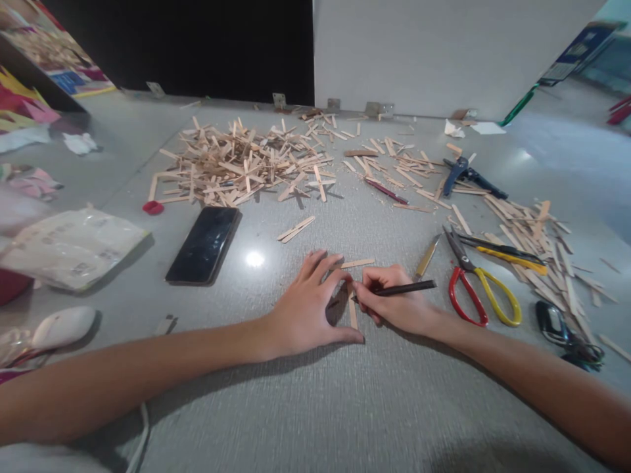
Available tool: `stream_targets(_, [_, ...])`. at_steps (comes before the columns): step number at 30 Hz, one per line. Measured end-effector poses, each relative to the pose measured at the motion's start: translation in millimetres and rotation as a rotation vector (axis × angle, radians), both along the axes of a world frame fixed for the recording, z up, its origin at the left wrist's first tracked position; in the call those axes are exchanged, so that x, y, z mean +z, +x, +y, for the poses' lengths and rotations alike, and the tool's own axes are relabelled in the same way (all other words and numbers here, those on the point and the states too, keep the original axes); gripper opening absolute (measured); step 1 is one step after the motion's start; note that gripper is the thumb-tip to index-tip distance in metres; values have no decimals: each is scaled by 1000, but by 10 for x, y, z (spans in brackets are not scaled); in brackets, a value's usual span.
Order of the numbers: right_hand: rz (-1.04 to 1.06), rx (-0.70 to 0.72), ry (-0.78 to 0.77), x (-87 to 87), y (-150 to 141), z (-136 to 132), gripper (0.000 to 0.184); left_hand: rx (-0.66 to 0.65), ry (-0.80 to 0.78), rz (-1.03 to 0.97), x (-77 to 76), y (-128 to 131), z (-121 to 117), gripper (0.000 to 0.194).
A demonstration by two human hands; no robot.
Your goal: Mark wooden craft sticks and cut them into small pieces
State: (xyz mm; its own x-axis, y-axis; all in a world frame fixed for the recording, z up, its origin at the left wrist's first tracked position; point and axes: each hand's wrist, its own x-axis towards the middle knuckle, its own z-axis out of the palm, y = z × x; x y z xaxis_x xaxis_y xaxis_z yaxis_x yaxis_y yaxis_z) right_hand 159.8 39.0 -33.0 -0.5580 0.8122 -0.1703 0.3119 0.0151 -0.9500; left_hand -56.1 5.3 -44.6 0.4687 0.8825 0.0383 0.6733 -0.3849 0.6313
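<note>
In the middle of the table, a wooden craft stick (353, 314) lies pointing toward me. My left hand (308, 305) steadies it, thumb by the near end and index finger by the far end, the other fingers stretched out. A slim black pen (407, 288) is pinched in my right hand (392, 302), its tip down at the stick. Just beyond my fingertips, another craft stick (359, 263) lies crosswise, partly hidden by the left hand. Two more narrow sticks (296, 228) rest together farther off.
Behind is a large heap of craft sticks (236, 161); more sticks (557, 256) spread at right. A phone (203, 246) and plastic bag (79, 246) lie left. Right are red-and-yellow-handled scissors (468, 269), a craft knife (427, 257), a yellow cutter (513, 256) and blue-handled pliers (458, 172).
</note>
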Motion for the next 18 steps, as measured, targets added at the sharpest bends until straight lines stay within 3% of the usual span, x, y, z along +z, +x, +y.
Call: stream_targets(18, [-17, 28, 52, 51, 3, -2, 42, -2, -3, 7, 6, 16, 0, 91])
